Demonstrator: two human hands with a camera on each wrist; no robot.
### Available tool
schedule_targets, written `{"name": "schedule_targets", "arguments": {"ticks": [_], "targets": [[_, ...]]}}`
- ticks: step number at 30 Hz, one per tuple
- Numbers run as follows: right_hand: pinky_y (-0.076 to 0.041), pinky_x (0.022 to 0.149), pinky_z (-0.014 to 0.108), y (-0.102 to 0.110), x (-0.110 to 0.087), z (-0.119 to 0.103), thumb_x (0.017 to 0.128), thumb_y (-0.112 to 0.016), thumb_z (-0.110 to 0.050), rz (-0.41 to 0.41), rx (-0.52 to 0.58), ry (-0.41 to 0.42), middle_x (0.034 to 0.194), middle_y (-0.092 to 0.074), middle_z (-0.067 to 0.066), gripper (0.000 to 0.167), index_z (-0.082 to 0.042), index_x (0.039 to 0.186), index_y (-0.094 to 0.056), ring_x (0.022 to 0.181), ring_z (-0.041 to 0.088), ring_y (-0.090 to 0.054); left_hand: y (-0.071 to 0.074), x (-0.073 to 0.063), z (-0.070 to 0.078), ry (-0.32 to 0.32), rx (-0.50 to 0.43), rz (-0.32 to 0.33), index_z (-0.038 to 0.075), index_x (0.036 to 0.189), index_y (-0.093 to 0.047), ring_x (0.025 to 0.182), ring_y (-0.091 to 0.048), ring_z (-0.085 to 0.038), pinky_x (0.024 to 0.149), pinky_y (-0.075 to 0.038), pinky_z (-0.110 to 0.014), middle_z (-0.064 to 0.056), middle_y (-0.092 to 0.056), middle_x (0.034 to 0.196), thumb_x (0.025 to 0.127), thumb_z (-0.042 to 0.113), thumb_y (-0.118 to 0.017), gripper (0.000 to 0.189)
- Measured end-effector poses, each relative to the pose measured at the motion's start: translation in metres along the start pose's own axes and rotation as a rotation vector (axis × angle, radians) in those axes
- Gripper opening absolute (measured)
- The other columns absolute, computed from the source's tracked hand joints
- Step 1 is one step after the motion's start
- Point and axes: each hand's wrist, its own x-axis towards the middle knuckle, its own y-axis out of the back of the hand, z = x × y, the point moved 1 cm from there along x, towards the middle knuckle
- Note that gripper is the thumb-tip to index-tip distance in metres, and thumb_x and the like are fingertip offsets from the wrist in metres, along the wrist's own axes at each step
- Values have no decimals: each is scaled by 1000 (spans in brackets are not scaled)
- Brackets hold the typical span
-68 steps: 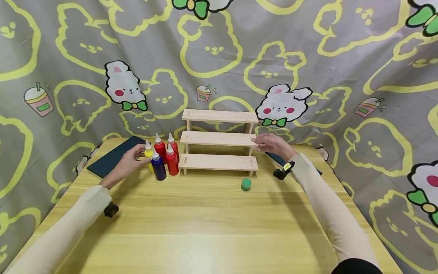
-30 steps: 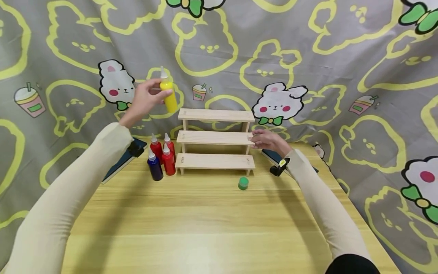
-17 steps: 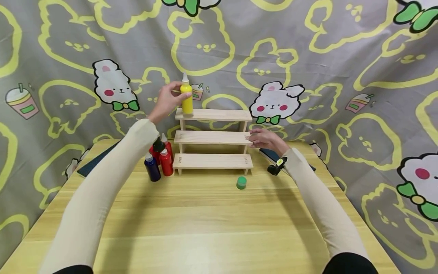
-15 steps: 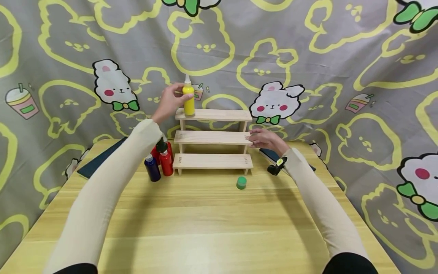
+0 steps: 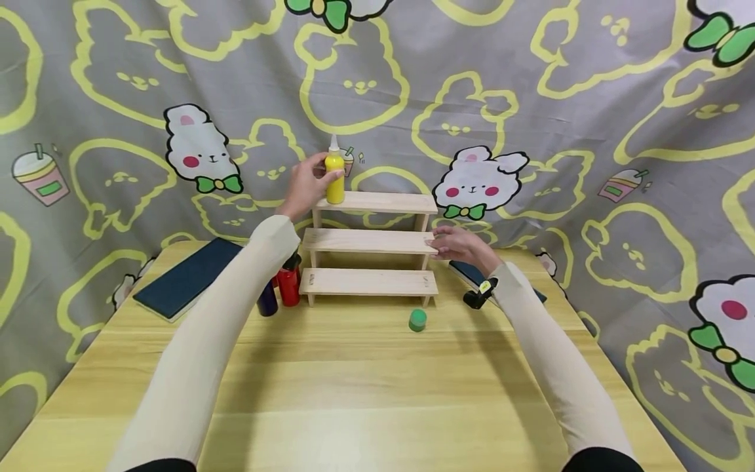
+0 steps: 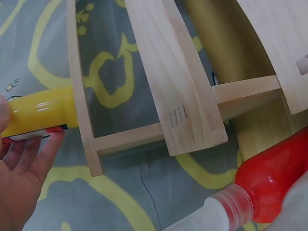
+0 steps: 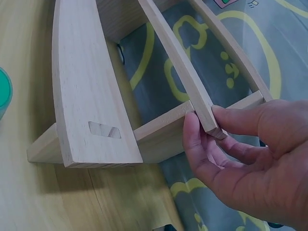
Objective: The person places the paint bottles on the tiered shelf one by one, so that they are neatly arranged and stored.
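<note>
A yellow squeeze bottle [image 5: 335, 178] with a white nozzle stands upright at the left end of the top board [image 5: 383, 202] of a three-step wooden shelf. My left hand [image 5: 308, 185] grips it from the left side. In the left wrist view, the bottle's [image 6: 43, 111] base meets the top board, with fingers along its label. My right hand [image 5: 463, 248] pinches the right end of the middle board [image 5: 368, 240]. The right wrist view has the thumb on one face of that board [image 7: 179, 62] and fingers on the other.
Left of the shelf stand red bottles [image 5: 289, 288] and a dark blue bottle [image 5: 268, 301], partly behind my left sleeve. A small green-lidded pot [image 5: 417, 320] sits in front. Dark books [image 5: 189, 276] lie at both sides. A patterned curtain [image 5: 366, 59] hangs behind.
My left hand has lifted the yellow bottle from the group at the left, brought it over to the top board and shifted it slightly right there. My right hand keeps its place on the shelf.
</note>
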Motion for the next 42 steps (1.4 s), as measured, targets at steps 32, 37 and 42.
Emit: {"name": "schedule_targets", "arguments": {"ticks": [32,37,42], "targets": [[-59,99,35,2,-2,3,107,-58,-6,33,-57,3,109,-54,12,64,4,160,-24,71,10,-60,-96,16,39,-76,-100,-178,9,157,-46,134,-61,-31,113,-50,-38,-17,-59,148,107,14,-61,52],[-60,96,33,2,-1,3,107,-57,-5,24,-36,2,110,-55,13,63,3,161,-24,66,8,-56,-101,17,38,-100,-109,-173,9,152,-49,136,-60,-29,114,-48,-36,-15,-60,148,106,13,-61,47],[-61,93,31,3,1,3,107,-56,-5,19,-37,10,110,-55,13,63,4,160,-23,69,9,-57,-101,20,38,-105,-119,-197,8,153,-49,137,-59,-29,115,-48,-34,-16,-59,150,106,13,-61,49]]}}
